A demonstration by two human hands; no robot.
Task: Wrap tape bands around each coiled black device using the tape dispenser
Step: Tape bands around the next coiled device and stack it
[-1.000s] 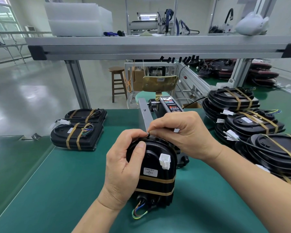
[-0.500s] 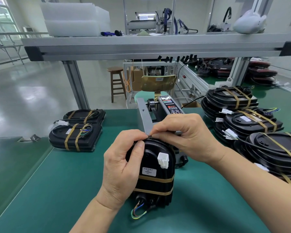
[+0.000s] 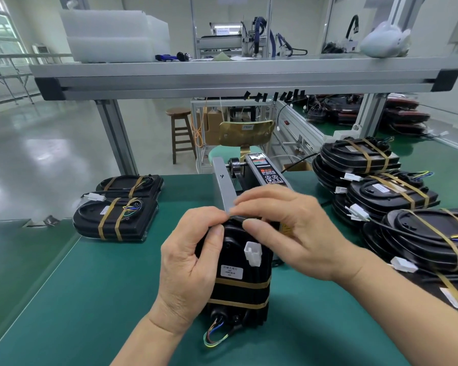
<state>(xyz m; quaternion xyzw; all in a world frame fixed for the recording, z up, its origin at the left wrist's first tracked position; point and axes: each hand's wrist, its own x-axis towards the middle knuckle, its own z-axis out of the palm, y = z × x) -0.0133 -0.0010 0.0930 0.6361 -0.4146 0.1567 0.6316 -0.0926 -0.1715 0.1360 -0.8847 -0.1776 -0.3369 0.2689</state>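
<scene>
The left hand [image 3: 188, 260] is wrapped round the left side of a black device [image 3: 242, 289]. Its thumb lies flat on the front, and its fingers curl over the top. The right hand [image 3: 288, 228] comes in from the other side. Its thumb and fingers pinch the top edge of the same device, right next to the left fingertips. What sits between the pinching fingers is too small to see.

The black device stands up on its end on the green table [image 3: 90, 299], in the middle and close to the person. Two tape bands [image 3: 242, 283] go across its lower half, one above the other. A white label [image 3: 231, 271] is stuck on the front, just above the bands. A white plug [image 3: 252, 253] hangs near the top. Coloured wires [image 3: 212, 336] loop out at the bottom, onto the table.

Just behind the hands stands the tape dispenser [image 3: 265, 173], grey, with a small panel of buttons on top.

On the left of the table lie two taped devices [image 3: 117, 220], one behind the other, each with two bands. On the right is a pile of taped devices [image 3: 386, 194], stacked up, with white plugs sticking out.

A metal shelf [image 3: 222, 80] runs across above the table. White boxes [image 3: 111, 35] sit on it at the left. Past the table stand a wooden stool [image 3: 180, 133] and a chair [image 3: 246, 132] with a gold back.
</scene>
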